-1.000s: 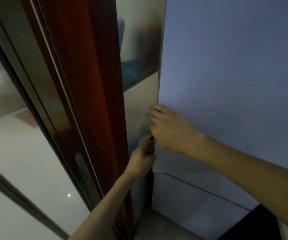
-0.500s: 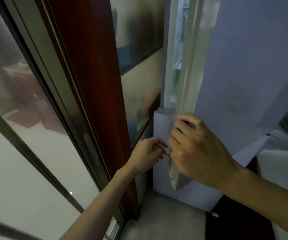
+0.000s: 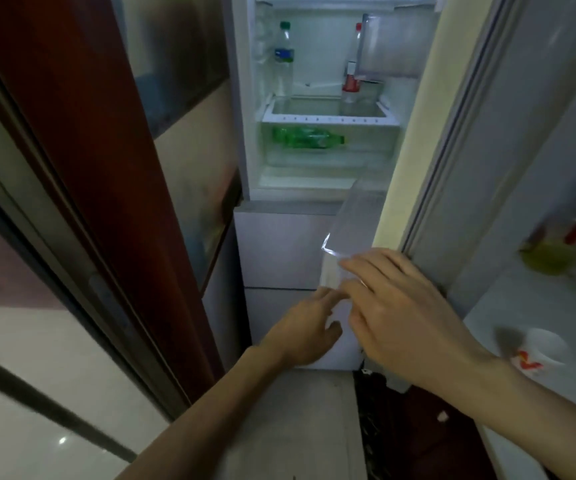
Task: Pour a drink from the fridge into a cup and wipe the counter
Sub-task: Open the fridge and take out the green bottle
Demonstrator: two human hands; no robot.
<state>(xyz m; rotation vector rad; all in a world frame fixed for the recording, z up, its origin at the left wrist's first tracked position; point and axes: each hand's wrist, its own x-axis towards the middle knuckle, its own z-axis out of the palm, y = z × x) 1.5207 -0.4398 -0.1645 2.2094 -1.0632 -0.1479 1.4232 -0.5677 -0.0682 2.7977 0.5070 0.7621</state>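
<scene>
Fridge door now wide open; left hand, right hand loose.

The white fridge's lit compartment stands open ahead. A clear plastic door shelf crosses its lower right corner.

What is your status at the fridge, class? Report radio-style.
Both open, empty: left hand, right hand, at the clear door shelf. Open fridge; green bottle lying inside, untouched. Shelf crowds the opening's right side.
</scene>
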